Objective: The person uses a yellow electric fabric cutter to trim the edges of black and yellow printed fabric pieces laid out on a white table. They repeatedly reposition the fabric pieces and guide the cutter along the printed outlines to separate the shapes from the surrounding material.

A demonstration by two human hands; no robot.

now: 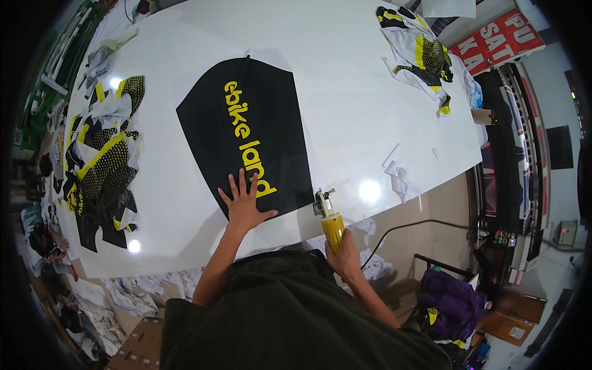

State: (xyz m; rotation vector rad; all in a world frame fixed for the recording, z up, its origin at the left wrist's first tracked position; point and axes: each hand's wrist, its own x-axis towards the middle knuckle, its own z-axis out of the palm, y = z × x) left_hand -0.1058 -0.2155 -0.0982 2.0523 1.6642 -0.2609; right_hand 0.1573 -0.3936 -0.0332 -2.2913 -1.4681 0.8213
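Observation:
A black fabric panel [271, 123] with yellow lettering lies flat on the white table [345, 111] in front of me. My left hand [245, 208] presses on its near end, fingers spread, palm down. In my right hand [344, 256] is a yellow handheld electric fabric cutter [333, 231], gripped around its body. The cutter's metal head [322, 203] stands at the panel's lower right corner, by the table's near edge. Whether its blade touches the cloth cannot be made out. White material shows beneath and beyond the panel's far end.
Piled cut pieces in black, yellow and white [105, 160] lie at the left. More such pieces [425, 55] rest at the far right. White scraps [398, 172] sit near the right edge. A black cord [419, 222] trails off right. Cardboard boxes [140, 345] stand below.

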